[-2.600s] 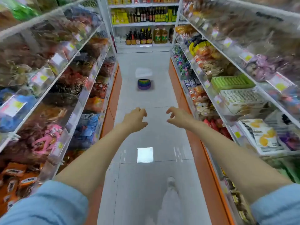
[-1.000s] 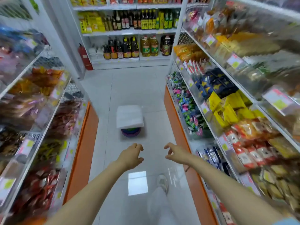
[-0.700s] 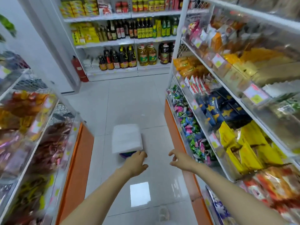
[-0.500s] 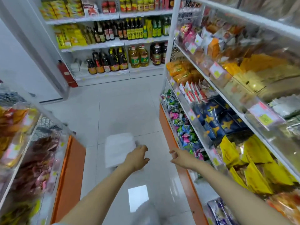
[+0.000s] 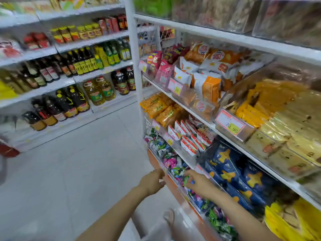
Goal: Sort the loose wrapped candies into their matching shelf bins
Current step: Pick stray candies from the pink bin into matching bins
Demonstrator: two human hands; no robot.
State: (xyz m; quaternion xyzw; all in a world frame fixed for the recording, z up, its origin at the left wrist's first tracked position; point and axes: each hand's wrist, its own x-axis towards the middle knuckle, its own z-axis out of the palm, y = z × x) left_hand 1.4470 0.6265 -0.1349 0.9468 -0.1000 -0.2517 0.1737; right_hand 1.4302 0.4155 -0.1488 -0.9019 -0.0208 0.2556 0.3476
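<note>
Clear bins of wrapped candies line the lowest shelf on the right: green and white ones further off, pink and blue ones nearer. My right hand reaches into one bin, and its fingertips curl round a green wrapped candy. My left hand hovers just left of the bin's front edge, fingers loosely curled and holding nothing. The picture is blurred by motion.
Blue packs with yellow stars and red-and-white packets fill the shelf above the candies. An orange shelf base runs below. Oil and sauce bottles stand on the back shelves. Grey tiled floor lies to the left.
The view has swung right and closer to the right-hand shelves. Both hands moved from mid-aisle to the low candy bins, the right one into a bin. The white box on the floor left view.
</note>
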